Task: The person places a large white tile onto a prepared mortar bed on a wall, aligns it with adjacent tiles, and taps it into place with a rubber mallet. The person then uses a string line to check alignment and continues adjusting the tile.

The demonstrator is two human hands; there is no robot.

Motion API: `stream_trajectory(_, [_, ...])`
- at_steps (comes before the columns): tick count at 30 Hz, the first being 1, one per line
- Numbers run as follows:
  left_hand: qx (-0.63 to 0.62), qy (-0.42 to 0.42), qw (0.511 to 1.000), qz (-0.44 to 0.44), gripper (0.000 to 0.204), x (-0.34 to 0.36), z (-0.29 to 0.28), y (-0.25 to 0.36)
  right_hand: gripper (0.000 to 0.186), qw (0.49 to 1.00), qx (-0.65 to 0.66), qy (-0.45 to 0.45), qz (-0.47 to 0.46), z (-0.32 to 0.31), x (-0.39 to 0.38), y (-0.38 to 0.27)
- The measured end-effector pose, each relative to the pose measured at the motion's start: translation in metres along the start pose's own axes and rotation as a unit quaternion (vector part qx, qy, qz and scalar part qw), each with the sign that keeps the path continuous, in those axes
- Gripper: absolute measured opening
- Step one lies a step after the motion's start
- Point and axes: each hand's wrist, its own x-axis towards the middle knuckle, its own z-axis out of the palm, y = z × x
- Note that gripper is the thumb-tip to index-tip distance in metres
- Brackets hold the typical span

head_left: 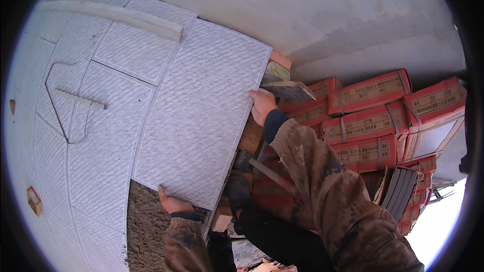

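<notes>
Along the far right stands a pale grey wall point(363, 15). Across the left side spreads the paving point(106, 111), whitish and textured, its pieces fitted edge to edge with narrow joints. To the right, against the wall, red boxes point(365, 123) are piled several high and strapped with bands, probably stacked to save floor space.

Between paving and boxes is one large tile point(206, 106), pale and ridged, with both hands on it. Its left side runs just beside the paving, roughly parallel to it, which suggests it is held so that the edges line up; whether it rests fully on anything cannot be seen. Just beyond its near edge shows rough brown mortar point(148, 226), likely bedding left uncovered. A long pale bar point(113, 15) lies across the far paving, perhaps as a straight guide. Farther left, a thin bent wire point(56, 113) and a notched strip point(80, 98) lie together, seemingly set out of the way.

Both hands are narrow, closed on the tile's rim. The right hand point(263, 107) grips the right side, in its far half; the left hand point(176, 204) holds the near edge, thumb on top. Fingers underneath are hidden, so their firmness cannot be told. Gripping two different sides probably steadies the tile against tipping.
</notes>
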Motion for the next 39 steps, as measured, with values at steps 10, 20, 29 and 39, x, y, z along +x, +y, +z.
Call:
stream_trajectory(10, [0.085, -0.013, 0.996, 0.003, 0.062, -0.001, -0.029, 0.012, 0.027, 0.930, -0.363, -0.048, 0.036, -0.005, -0.041, -0.052])
stream_trajectory(20, [0.257, -0.122, 0.950, 0.126, 0.024, -0.074, 0.004, 0.069, 0.023, 0.958, -0.251, -0.014, -0.136, -0.008, -0.051, -0.175])
stream_trajectory(29, [0.624, -0.312, 0.407, 0.589, 0.039, -0.187, 0.326, 0.181, 0.031, 0.704, -0.658, 0.001, -0.266, -0.082, -0.003, -0.192])
stream_trajectory(39, [0.805, -0.262, 0.380, 0.373, 0.095, -0.110, 0.187, -0.069, 0.040, 0.533, -0.799, -0.100, -0.260, -0.097, 0.032, -0.196])
